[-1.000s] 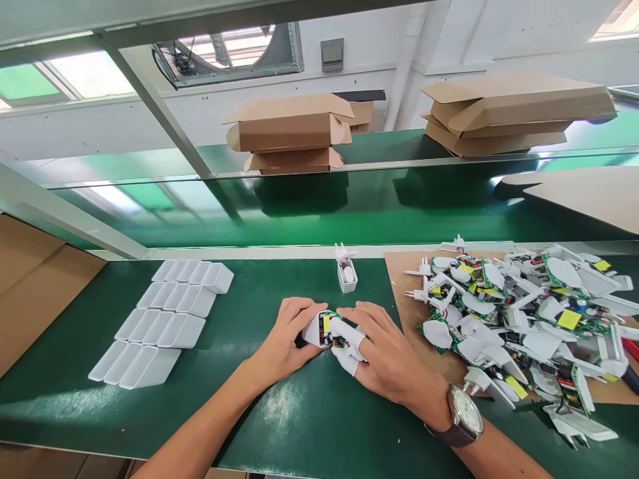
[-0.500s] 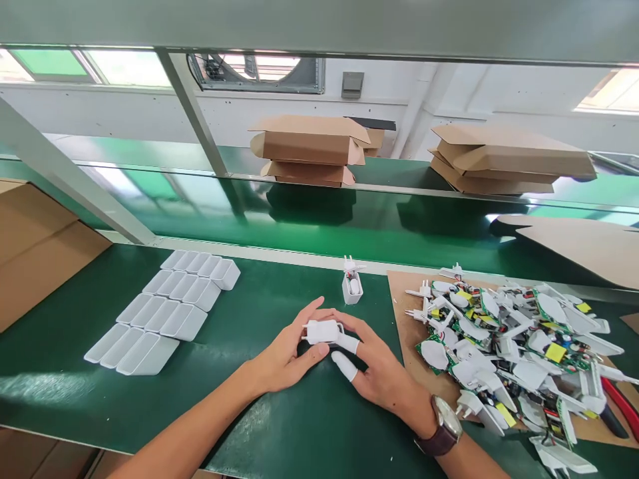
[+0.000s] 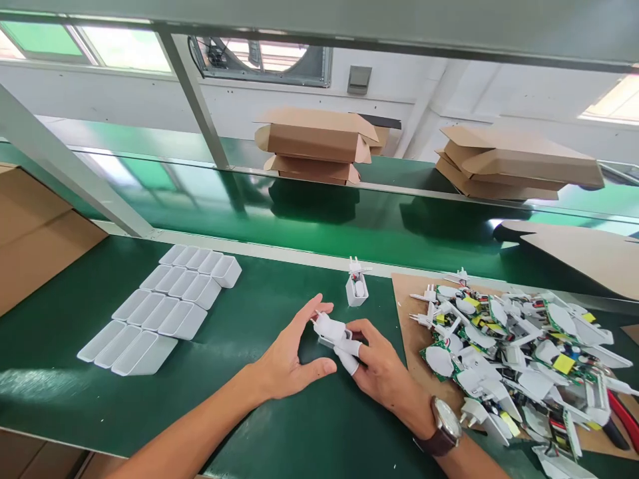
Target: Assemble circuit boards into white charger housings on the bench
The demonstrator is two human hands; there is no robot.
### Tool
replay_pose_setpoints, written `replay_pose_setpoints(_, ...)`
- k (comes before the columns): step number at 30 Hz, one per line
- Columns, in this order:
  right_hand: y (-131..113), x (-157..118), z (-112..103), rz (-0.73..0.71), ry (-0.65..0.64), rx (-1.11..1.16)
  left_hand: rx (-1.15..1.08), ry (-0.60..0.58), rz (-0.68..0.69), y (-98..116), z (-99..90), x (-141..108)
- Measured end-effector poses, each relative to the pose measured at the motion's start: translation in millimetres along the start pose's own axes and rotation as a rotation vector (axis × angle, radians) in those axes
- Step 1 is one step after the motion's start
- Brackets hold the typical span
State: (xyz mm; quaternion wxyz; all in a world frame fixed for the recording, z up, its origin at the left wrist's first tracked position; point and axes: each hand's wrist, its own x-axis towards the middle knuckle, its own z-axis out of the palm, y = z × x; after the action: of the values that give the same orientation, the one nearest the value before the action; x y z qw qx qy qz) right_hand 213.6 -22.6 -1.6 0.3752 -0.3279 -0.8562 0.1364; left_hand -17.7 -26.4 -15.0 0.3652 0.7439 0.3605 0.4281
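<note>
My right hand (image 3: 375,362), with white covers on the thumb and a finger, grips a white plug adapter (image 3: 330,327) by its near right end. The adapter is tilted, its prongs toward the upper left. My left hand (image 3: 288,362) is open, thumb spread away from the fingers; its fingertips are close to the prong end, and whether they touch it I cannot tell. Beyond the hands stands a white case (image 3: 357,293) with a plug piece sticking up from it. To the right lies a heap of plug assemblies with circuit boards (image 3: 519,359).
Rows of open white cases (image 3: 150,313) lie at the left. The heap rests on a cardboard sheet (image 3: 404,319), with red-handled pliers or a similar tool (image 3: 622,416) at its right edge. Folded cartons (image 3: 314,140) sit on the ledge behind the green belt (image 3: 299,219).
My left thumb has come off the adapter and the left hand has opened. My right hand has turned the adapter so that it tilts. The whole view has shifted slightly.
</note>
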Motion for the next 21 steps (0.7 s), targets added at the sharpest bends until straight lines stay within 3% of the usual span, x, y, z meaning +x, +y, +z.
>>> replay_pose_setpoints(4, -1, 0, -3, 0.013, 0.047, -0.010, 0.049, 0.055, 0.082, 2, -1.9, 3)
replay_pose_setpoints(10, -1, -1, -2, 0.044, -0.063, -0.005, 0.246, 0.107, 0.157, 8, -3.1, 10)
replay_pose_setpoints(14, 0, 0, 1, 0.059, -0.082, -0.024, 0.255, 0.162, 0.104, 7, -2.0, 11)
replay_pose_setpoints(21, 3, -2, 1, 0.079, -0.009, 0.054, 0.199, 0.095, 0.000, 6, -3.5, 13)
